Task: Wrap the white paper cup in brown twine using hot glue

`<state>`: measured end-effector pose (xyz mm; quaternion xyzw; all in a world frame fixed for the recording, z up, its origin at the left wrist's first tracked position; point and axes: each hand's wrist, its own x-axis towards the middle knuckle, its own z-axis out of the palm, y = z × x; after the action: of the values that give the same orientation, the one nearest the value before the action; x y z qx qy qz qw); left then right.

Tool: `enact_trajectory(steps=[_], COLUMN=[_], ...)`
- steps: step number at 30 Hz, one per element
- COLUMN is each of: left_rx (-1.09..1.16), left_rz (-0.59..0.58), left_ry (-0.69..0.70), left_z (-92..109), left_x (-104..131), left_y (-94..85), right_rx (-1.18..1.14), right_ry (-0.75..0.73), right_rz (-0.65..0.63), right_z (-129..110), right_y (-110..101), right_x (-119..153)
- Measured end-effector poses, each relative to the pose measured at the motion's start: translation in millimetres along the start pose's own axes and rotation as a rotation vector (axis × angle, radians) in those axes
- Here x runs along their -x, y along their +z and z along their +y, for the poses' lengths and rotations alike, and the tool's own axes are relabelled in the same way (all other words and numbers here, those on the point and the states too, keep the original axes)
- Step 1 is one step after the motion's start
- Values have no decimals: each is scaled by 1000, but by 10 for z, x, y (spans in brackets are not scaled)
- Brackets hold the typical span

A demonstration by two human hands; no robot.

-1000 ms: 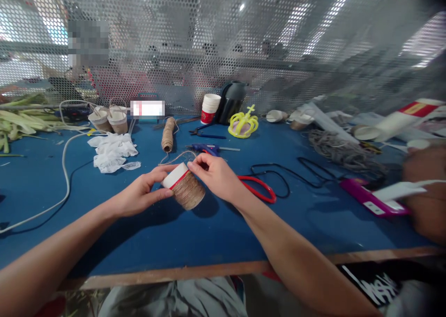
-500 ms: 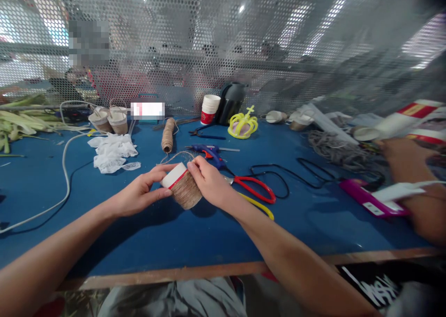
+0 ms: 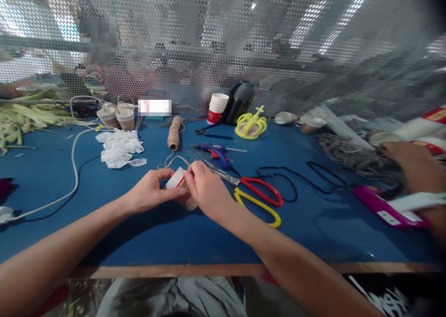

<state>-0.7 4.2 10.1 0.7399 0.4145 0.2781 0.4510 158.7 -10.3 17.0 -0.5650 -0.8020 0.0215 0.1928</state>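
A white paper cup (image 3: 176, 178) with a red line, its lower part wound in brown twine, is tilted between my hands. My left hand (image 3: 151, 190) grips it from the left, thumb across its side. Against the wrapped part, my right hand (image 3: 205, 184) pinches the twine, thumb and fingers together, and hides much of the cup. A loose strand runs from there towards a twine spool (image 3: 174, 133). Close by on the right lie scissors (image 3: 256, 191) with one red and one yellow handle, and a blue glue gun (image 3: 216, 153).
Behind are pliers (image 3: 212, 132), stacked cups (image 3: 218, 108), a black jug (image 3: 241, 101) and a yellow crown-like piece (image 3: 251, 126). White gloves (image 3: 120, 147) lie left. At right are grey cord (image 3: 343, 157), a purple power strip (image 3: 388, 209) and another person's arm (image 3: 411, 164).
My right hand has shifted over the cup and covers more of its twine. My left thumb reaches further across it. The view has turned slightly left.
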Motion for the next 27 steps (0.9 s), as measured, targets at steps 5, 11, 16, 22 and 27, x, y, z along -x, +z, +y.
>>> enact_trajectory(steps=[5, 11, 16, 22, 27], left_rx=[125, 95, 116, 121, 133], left_rz=[-46, -53, -89, -119, -125], left_ry=[-90, -103, -95, -65, -43], left_z=[4, -1, -6, -11, -15], left_x=[-10, -15, -11, -6, -3], left_y=[49, 18, 18, 11, 1], right_rx=[38, -207, -256, -288, -317], right_ry=[-48, -104, -85, -80, -63], right_rz=[3, 110, 105, 64, 31], right_z=[-11, 65, 101, 111, 109], right_y=[13, -39, -19, -9, -8], right_x=[1, -3, -18, -20, -19])
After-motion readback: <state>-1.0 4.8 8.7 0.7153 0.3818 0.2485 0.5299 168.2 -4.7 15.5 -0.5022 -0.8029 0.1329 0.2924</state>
